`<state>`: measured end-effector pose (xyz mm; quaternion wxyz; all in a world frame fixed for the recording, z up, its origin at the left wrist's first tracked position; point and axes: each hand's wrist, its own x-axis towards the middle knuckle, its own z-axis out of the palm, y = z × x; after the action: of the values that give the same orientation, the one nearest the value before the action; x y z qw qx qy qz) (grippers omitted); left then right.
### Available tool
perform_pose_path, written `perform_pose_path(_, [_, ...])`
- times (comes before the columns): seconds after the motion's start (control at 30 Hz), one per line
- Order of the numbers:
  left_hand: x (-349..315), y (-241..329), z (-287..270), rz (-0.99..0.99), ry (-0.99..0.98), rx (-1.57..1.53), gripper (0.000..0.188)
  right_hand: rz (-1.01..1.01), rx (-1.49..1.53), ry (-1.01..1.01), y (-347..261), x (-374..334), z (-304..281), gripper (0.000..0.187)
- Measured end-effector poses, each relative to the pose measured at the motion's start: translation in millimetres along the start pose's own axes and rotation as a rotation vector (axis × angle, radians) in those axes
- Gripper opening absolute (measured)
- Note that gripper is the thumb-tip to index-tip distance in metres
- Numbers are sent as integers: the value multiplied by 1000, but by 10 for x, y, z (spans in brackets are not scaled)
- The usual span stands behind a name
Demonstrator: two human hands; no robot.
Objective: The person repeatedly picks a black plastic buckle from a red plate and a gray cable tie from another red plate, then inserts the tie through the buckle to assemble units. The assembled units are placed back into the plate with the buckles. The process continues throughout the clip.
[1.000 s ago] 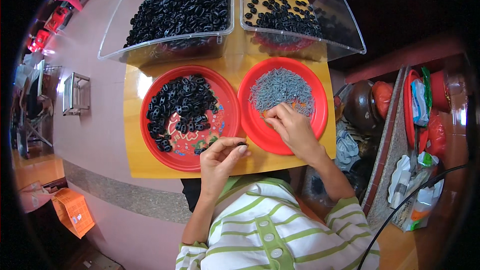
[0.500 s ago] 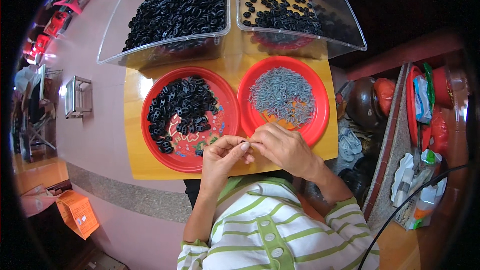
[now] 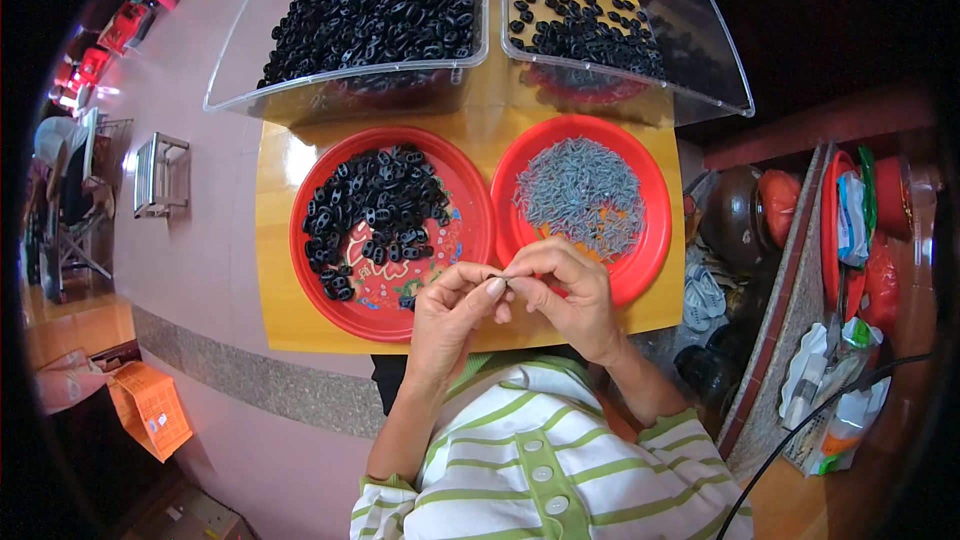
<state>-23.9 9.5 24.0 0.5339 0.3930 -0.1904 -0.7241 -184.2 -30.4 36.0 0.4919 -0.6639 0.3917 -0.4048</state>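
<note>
Left of both hands, beyond the left hand point(image 3: 452, 312), a red plate point(image 3: 318, 270) of black plastic pieces point(image 3: 375, 215) is set on the yellow board point(image 3: 275, 240). Left-hand fingertips are pinched on a small part point(image 3: 508, 283), too small to identify, held between the two hands above the board's near edge. That part is also gripped by the right hand point(image 3: 572, 292), fingertips touching those of the left. Just beyond the right hand, a second red plate point(image 3: 650, 250) of small grey pieces point(image 3: 580, 192) is placed. Farther out, two clear bins point(image 3: 480, 50) of black pieces are positioned.
</note>
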Motion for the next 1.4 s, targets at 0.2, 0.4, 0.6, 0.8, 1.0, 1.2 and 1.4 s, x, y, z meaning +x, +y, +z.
perform_pose_path(0.2, [-40,28,-33,58,19,43,17,44,117,34,-3,55,66,11])
perform_pose_path(0.4, [-78,39,-75,54,12,37,16,21,72,-36,5,76,90,11])
perform_pose_path(0.6, [-81,37,-89,56,12,46,15,27,23,-48,-24,83,78,12])
perform_pose_path(0.8, [-89,39,-93,22,32,10,14,48,44,-70,-14,65,79,13])
perform_pose_path(1.0, [-89,-1,-77,49,68,127,13,32,102,-36,94,-21,139,13])
perform_pose_path(1.2, [-107,58,-135,33,87,235,13,66,66,-81,71,15,144,13])
perform_pose_path(1.4, [-162,39,-235,34,103,96,12,155,108,-106,-2,53,213,11])
